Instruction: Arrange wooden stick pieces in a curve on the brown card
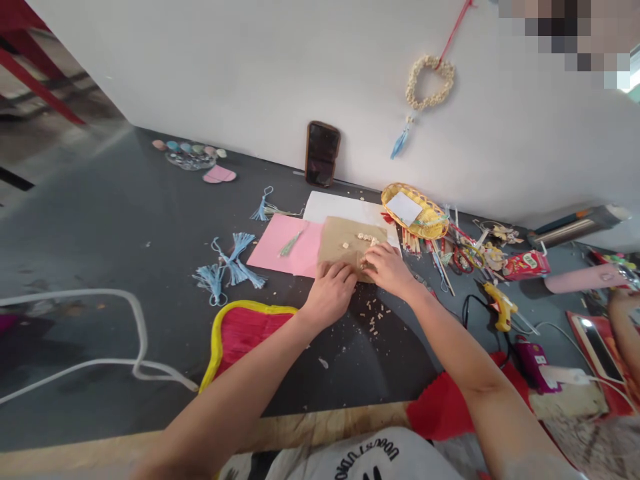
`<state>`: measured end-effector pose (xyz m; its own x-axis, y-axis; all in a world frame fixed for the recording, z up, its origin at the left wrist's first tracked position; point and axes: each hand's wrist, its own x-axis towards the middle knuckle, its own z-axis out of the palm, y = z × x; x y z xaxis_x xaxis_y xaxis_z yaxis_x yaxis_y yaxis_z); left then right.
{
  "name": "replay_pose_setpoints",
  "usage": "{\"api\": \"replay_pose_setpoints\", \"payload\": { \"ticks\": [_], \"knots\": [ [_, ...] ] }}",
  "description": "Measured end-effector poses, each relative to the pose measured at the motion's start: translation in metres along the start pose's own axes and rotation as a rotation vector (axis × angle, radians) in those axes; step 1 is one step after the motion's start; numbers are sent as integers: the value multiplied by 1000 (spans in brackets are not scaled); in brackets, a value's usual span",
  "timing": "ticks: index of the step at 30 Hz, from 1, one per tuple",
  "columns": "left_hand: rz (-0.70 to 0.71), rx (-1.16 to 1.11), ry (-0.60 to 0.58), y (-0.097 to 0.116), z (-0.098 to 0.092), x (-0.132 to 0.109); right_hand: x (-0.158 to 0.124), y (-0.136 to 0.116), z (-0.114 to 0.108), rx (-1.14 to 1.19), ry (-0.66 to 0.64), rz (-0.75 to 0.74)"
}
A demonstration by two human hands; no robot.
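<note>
A sheet of brown paper (333,233) lies on the dark table, overlapping pink paper (270,250) and a white sheet (340,202). Small pale bead-like pieces (367,238) form a short row on the brown paper, and a single one (345,245) sits apart. My left hand (334,290) rests at the lower left edge of the brown paper, fingers bent and close together. At its right side, the fingers of my right hand (387,267) are pinched close to the paper. Whatever is between the fingertips of either hand is hidden or too small to name.
Blue tassels (235,260) lie to the left, above a red-and-yellow heart-shaped piece (255,333). A phone (323,153) leans on the wall. Further right are a wicker basket (425,223), a yellow glue gun (503,305), and a pink bottle (583,278). Another person's arm (625,323) shows at the edge.
</note>
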<state>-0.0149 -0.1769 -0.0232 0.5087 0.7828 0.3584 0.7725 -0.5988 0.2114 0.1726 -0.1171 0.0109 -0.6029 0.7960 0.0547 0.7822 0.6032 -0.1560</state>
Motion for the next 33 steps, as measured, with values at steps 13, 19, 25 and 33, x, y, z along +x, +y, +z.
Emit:
{"api": "replay_pose_setpoints", "payload": {
  "ticks": [13, 19, 25, 33],
  "knots": [
    [8, -16, 9, -1, 2, 0, 4, 4, -5, 69, 58, 26],
    [3, 11, -3, -1, 1, 0, 41, -5, -1, 22, 70, 64],
    [-8, -4, -13, -1, -1, 0, 62, -14, 8, -86, -2, 102],
    [-22, -45, -9, 0, -3, 1, 42, 8, -13, 204, 118, 133]
  ]
}}
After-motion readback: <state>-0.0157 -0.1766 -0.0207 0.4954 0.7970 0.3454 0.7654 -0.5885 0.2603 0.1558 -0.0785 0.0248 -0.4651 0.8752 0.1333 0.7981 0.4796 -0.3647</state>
